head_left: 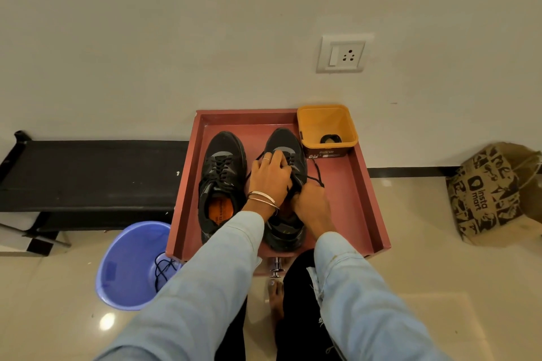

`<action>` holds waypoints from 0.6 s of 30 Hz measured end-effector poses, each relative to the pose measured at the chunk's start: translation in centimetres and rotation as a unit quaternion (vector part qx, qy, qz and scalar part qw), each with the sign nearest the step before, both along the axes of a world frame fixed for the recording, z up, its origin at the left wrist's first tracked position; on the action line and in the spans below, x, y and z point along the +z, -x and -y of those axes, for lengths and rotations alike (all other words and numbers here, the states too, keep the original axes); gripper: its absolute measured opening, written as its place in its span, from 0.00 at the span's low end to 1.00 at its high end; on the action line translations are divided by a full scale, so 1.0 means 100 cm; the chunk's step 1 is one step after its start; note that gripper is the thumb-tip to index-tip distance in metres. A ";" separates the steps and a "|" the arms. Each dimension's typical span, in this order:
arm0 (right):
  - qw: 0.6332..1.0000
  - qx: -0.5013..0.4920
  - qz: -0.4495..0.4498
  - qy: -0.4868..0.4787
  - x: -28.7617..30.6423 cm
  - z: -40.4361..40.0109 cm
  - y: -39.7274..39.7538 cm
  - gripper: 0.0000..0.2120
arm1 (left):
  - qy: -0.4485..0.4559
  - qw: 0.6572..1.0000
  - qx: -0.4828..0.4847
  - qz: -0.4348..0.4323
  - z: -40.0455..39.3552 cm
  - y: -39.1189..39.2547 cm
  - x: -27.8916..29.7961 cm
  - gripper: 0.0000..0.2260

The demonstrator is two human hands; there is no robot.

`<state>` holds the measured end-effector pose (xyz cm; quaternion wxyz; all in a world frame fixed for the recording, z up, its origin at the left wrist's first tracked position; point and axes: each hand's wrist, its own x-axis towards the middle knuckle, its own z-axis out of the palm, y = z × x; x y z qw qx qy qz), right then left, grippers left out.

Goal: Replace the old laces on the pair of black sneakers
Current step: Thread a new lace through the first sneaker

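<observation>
While both hands work over the right sneaker (286,184), the pair stands side by side in a shallow, square-cornered reddish tray (356,193), toes toward the wall at 12 o'clock. Left sneaker (220,182): black, matte upper with grey panels, laced with a black lace; orange insole bears dark print, too small to read.

Left hand (268,177): laid on the right sneaker's tongue area, fingers bent down over the lacing; a thin ring on one finger, two slim metal bangles at the wrist. Whether the fingertips pinch the lace cannot be told. Right hand (311,204): at the sneaker's collar, fingers curled, gripping the black lace (316,174), whose free end loops out toward 2 o'clock across the tray floor. Both sleeves are pale blue denim.

At 1 o'clock of the tray, on its corner, sits a square yellow plastic tub (327,129) with rounded corners; a small dark ring-shaped item lies inside. The brown label on its side is illegible.

At 8 o'clock of the tray, on the glossy beige floor tiles, a round blue plastic basin (129,264) holds a loose black lace (164,269).

At 3 o'clock, a crumpled brown paper bag (492,193) with black pattern print reads "insta mart". White switch-and-socket plate (341,53) on the wall. Black bench (93,173) at 9 o'clock.
</observation>
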<state>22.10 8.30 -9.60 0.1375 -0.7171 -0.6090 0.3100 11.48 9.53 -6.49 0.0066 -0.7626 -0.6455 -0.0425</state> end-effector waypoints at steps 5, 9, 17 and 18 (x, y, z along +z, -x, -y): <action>1.000 -0.003 0.017 0.017 0.001 0.000 0.000 0.11 | -0.045 0.977 0.096 0.186 0.002 0.011 0.007 0.08; 0.999 -0.006 0.022 0.025 0.002 0.000 0.000 0.11 | -0.099 0.777 0.371 0.499 0.001 0.023 0.003 0.07; 1.000 0.001 0.022 0.022 0.003 0.000 -0.001 0.10 | -0.081 0.860 0.206 0.459 0.005 0.020 0.013 0.19; 1.000 0.000 0.021 0.023 0.002 0.001 0.000 0.10 | -0.056 0.920 0.157 0.354 0.005 0.018 0.014 0.21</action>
